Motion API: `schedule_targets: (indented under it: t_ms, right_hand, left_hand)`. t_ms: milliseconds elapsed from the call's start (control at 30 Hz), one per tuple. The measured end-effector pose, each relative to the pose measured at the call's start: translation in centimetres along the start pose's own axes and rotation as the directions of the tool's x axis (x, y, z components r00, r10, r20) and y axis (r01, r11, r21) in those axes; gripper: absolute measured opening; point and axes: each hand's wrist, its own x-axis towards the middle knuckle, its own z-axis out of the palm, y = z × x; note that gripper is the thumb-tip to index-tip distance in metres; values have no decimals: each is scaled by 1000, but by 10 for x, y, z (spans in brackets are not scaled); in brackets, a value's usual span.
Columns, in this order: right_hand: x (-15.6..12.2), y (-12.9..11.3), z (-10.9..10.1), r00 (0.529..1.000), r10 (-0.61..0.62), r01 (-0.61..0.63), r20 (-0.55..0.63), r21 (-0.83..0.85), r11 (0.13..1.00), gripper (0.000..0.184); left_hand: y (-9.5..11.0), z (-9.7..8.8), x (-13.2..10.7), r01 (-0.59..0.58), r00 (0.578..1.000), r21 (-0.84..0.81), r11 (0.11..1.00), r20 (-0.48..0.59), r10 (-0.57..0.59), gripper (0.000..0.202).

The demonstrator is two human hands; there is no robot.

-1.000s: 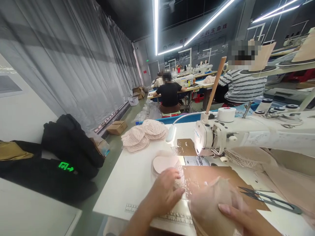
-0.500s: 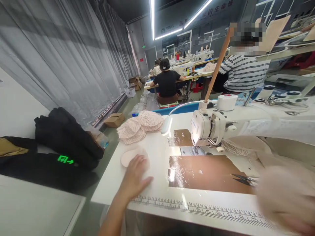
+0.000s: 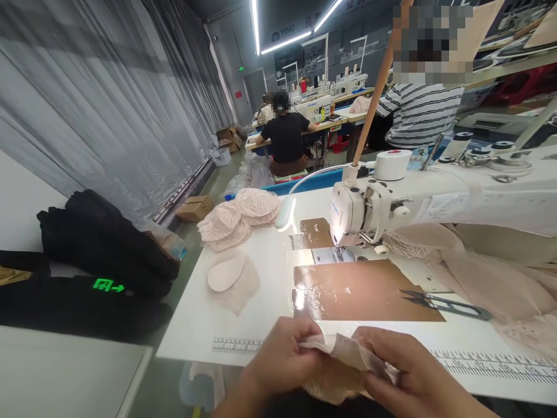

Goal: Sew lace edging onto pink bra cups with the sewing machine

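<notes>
At the table's front edge, my left hand and my right hand both grip a beige fabric piece, fingers closed on its edges. The cloth is bunched between them, its lower part sagging below the tabletop. Part of it is hidden by my fingers. Left of centre, a pale oval pad lies on a sheer beige fabric piece. Thread snips rest on the table's right side, beyond my right hand. The white sewing machine stands behind the brown plate.
Stacked beige lace cups sit at the table's back left. More beige fabric is heaped under the machine arm. A printed ruler runs along the front edge. Two co-workers sit ahead, one in black, one in stripes.
My left hand has left the oval pad and come to the front edge. My right hand has moved in from the right with beige fabric, which both hands now hold.
</notes>
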Motion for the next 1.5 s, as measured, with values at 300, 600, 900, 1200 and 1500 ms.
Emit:
schedule_targets:
  t_ms: [300,600,900,1200,1500]
  right_hand:
    - [7,18,-6,943,-123,107,-310,-70,992,10]
    - [12,29,22,896,192,-444,401,793,418,22]
    - [10,31,19,930,226,-352,290,878,324,37]
    - [16,35,26,888,456,-261,-65,746,613,68]
    - [4,37,29,970,240,-163,-27,662,731,85]
  left_hand:
    - [9,-7,-7,16,992,-129,992,-120,-32,48]
    - [8,8,-6,-58,962,-426,903,218,165,113]
    - [3,11,-7,124,989,-432,893,132,-74,34]
    - [-3,36,-7,2,969,-674,739,-180,-166,46]
    - [1,55,1,-3,803,-381,925,-552,-225,52]
